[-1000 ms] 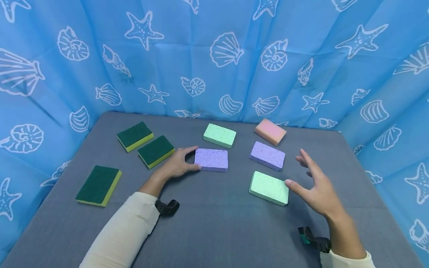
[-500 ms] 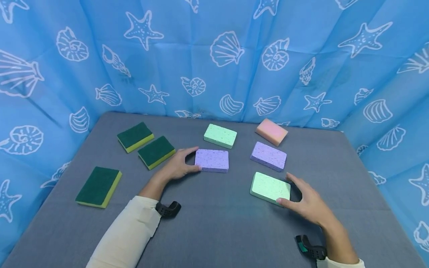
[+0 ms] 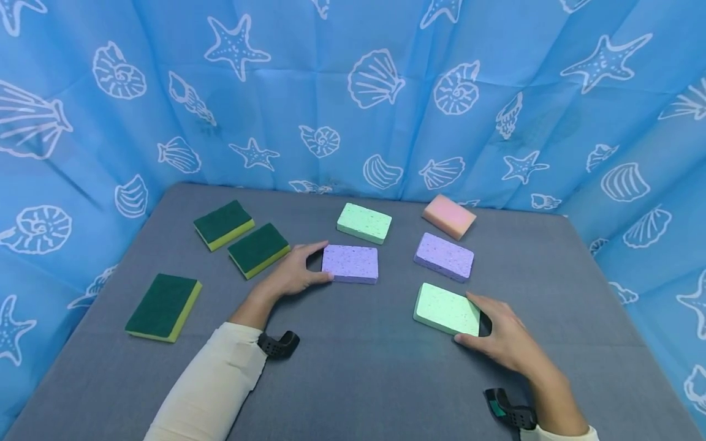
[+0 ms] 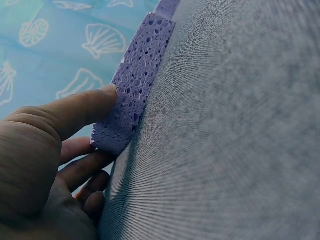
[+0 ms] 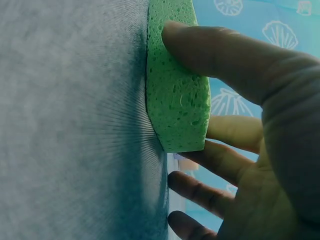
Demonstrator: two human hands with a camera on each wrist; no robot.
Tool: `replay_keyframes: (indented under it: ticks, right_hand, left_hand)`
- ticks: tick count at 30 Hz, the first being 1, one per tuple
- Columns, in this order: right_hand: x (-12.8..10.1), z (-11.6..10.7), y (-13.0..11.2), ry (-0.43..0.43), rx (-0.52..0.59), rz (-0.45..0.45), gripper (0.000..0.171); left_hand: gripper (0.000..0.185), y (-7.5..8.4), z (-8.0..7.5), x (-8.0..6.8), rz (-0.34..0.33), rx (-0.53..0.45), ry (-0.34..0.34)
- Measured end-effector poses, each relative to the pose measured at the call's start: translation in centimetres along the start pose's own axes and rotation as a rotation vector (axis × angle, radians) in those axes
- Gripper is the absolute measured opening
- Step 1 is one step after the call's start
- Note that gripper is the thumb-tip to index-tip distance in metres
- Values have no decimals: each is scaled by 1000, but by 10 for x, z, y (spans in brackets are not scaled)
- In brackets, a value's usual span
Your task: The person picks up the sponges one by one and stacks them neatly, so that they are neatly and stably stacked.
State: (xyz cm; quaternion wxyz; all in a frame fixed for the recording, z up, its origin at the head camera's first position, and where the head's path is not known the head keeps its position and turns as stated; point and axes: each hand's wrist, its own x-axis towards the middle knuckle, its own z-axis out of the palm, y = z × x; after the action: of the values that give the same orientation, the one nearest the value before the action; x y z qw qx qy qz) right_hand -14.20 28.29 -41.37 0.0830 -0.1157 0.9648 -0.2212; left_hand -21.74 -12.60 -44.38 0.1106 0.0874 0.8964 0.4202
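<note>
My left hand (image 3: pixel 322 262) pinches the left end of a purple sponge (image 3: pixel 353 264) lying flat on the grey table (image 3: pixel 353 373). In the left wrist view the thumb (image 4: pixel 75 107) lies on one side of that sponge (image 4: pixel 137 80) and the fingers on the other. My right hand (image 3: pixel 474 318) grips the right end of a light green sponge (image 3: pixel 441 306), also flat on the table. In the right wrist view the thumb (image 5: pixel 215 55) presses one edge of this sponge (image 5: pixel 175 95), and the fingers curl round the opposite edge.
Three green-and-yellow scouring sponges (image 3: pixel 223 224) (image 3: pixel 258 248) (image 3: pixel 163 306) lie on the left. Behind the hands are another light green sponge (image 3: pixel 364 222), a second purple one (image 3: pixel 444 256) and a pink one (image 3: pixel 449 216). A blue shell-print curtain (image 3: pixel 353 92) encloses the table.
My right hand came down from hovering with spread fingers and took hold of the near green sponge. The left hand and its purple sponge stayed put.
</note>
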Motion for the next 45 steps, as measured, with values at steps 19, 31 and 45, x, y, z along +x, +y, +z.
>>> replay_keyframes:
  ticks: [19,31,45]
  right_hand:
    - [14,-32,-33,131,57,-103,89]
    - [41,-36,-65,132,82,-197,84]
    - [78,-28,-93,81,126,-274,84]
  left_hand:
    - [75,-2,1,1,25,-13,-5]
    - [76,1,-1,-1,20,-12,-5]
    - [76,3,-1,0,11,-5,3]
